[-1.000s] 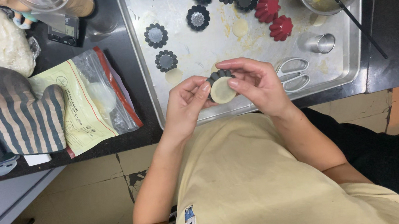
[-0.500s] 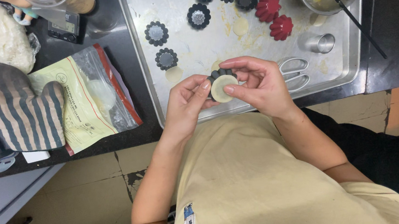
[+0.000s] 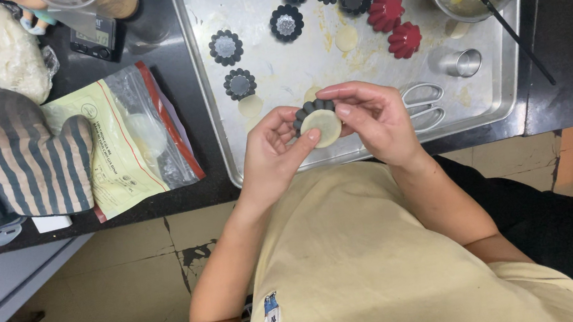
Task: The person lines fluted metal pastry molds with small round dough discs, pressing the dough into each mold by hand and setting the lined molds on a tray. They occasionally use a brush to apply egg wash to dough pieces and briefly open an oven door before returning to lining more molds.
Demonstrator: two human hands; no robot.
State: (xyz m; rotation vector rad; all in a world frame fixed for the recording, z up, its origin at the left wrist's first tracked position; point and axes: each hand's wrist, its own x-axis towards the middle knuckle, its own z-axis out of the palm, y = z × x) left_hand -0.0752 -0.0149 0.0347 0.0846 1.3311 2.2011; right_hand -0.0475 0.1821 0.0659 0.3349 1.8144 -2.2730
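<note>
Over the near edge of the metal baking tray (image 3: 371,145), the left hand (image 3: 272,148) and the right hand (image 3: 376,118) are both closed around one dark fluted tart mould (image 3: 315,107), fingertips pressing a pale dough round (image 3: 321,127) into it. Left to right across the tray, two dark moulds (image 3: 226,47) sit toward its left edge, four more (image 3: 285,23) stand farther back, and two red moulds (image 3: 386,11) lie upside down; none looks lined yet. Loose dough discs (image 3: 346,38) wait unpressed, so most of the lining seems left.
</note>
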